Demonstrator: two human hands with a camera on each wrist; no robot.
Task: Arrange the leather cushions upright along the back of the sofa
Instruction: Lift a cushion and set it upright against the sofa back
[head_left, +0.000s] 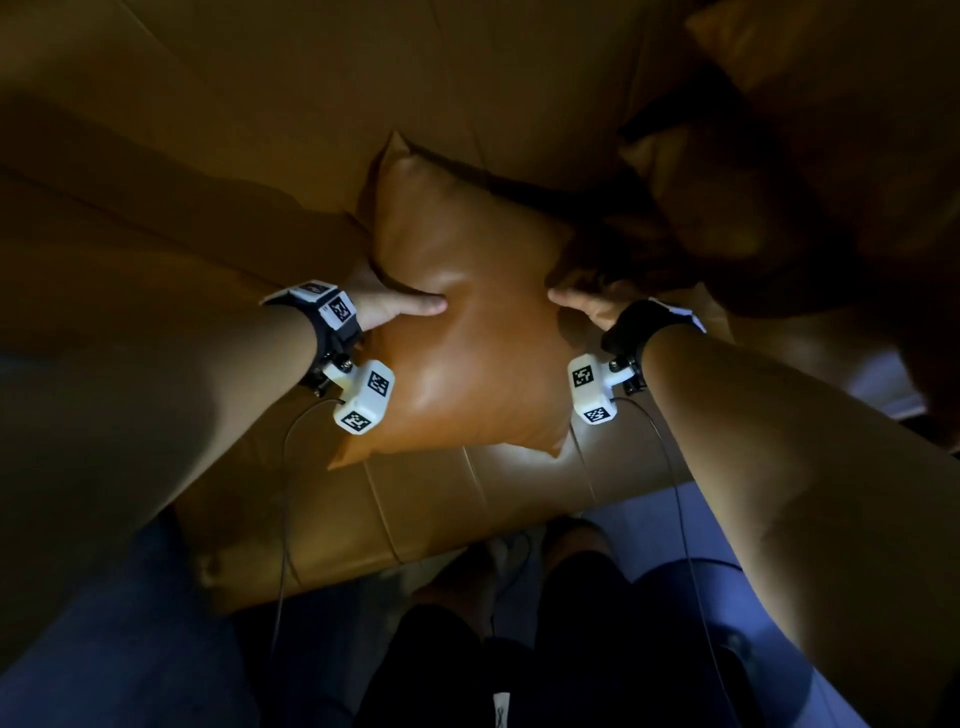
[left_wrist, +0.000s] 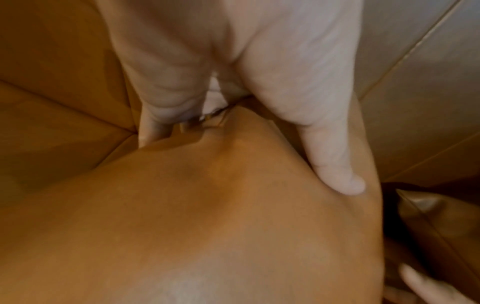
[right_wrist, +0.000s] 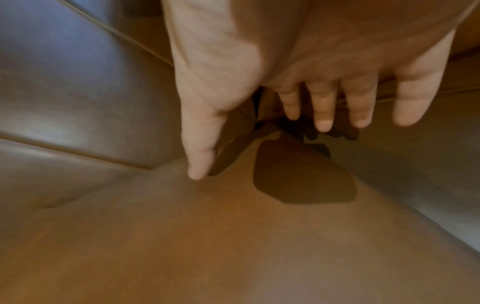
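Note:
A tan leather cushion (head_left: 467, 322) stands tilted on the sofa seat (head_left: 441, 514), its top corner leaning toward the sofa back (head_left: 260, 104). My left hand (head_left: 387, 306) grips its left edge: the thumb (left_wrist: 337, 174) presses into the front face of the cushion (left_wrist: 207, 226) while the fingers (left_wrist: 148, 131) curl behind the edge. My right hand (head_left: 582, 301) is at the right edge with fingers (right_wrist: 322, 115) straight and spread over the cushion (right_wrist: 233, 246); its thumb (right_wrist: 197, 164) lies close to the leather. Whether it touches is unclear.
Two more leather cushions sit in shadow at the right, a darker one (head_left: 727, 223) and one behind it (head_left: 841, 83). The scene is dim. A blue floor (head_left: 104, 665) and my legs (head_left: 519, 654) are below the seat's front edge.

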